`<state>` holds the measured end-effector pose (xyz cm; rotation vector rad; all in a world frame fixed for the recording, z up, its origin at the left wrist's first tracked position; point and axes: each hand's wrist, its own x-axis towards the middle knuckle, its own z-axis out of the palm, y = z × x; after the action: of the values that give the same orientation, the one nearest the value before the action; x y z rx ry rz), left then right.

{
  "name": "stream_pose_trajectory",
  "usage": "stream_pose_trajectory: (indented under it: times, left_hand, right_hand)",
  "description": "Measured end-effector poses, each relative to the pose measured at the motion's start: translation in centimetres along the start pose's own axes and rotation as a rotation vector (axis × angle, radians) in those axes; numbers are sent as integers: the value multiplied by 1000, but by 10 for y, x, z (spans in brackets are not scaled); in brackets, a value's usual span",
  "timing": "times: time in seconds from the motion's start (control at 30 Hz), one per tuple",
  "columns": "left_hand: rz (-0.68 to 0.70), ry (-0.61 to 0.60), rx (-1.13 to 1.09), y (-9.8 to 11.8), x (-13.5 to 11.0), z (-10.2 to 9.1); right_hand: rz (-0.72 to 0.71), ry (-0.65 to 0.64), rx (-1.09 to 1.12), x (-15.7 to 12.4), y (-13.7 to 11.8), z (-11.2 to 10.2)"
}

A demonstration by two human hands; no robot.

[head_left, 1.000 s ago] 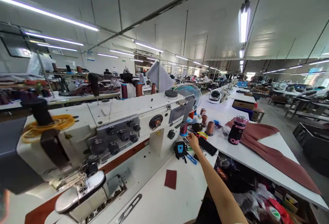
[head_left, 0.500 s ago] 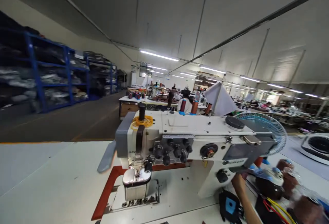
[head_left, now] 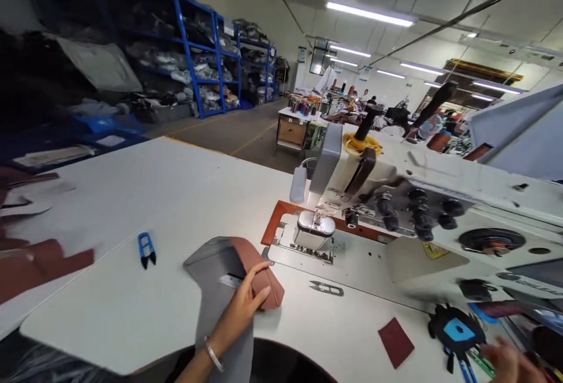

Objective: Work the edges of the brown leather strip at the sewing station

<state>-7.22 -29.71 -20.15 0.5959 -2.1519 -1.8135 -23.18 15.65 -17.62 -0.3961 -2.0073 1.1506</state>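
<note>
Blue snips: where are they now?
In the head view, the blue snips lie on the white table, left of the left hand and the grey-and-brown fabric it holds, with brown pieces further left.

The left hand [head_left: 240, 307] is curled in a closed grip, fingers bent inward, with a bangle [head_left: 213, 355] on its wrist. Far off, the right hand [head_left: 510, 363] is blurred, its fingers seemingly spread.

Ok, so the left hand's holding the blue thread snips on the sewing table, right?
No: in the head view, the left hand holds a grey and brown material piece, not the snips. The blue thread snips lie apart from it, to its left, on the table.
</note>
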Motion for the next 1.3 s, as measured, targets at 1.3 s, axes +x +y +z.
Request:
stream_pose_trajectory:
  times: [1.3]
  left_hand:
    - [34,-143,-141,23,-23,-9]
  right_hand:
    - [-841,-1094,155,-257,-133,95]
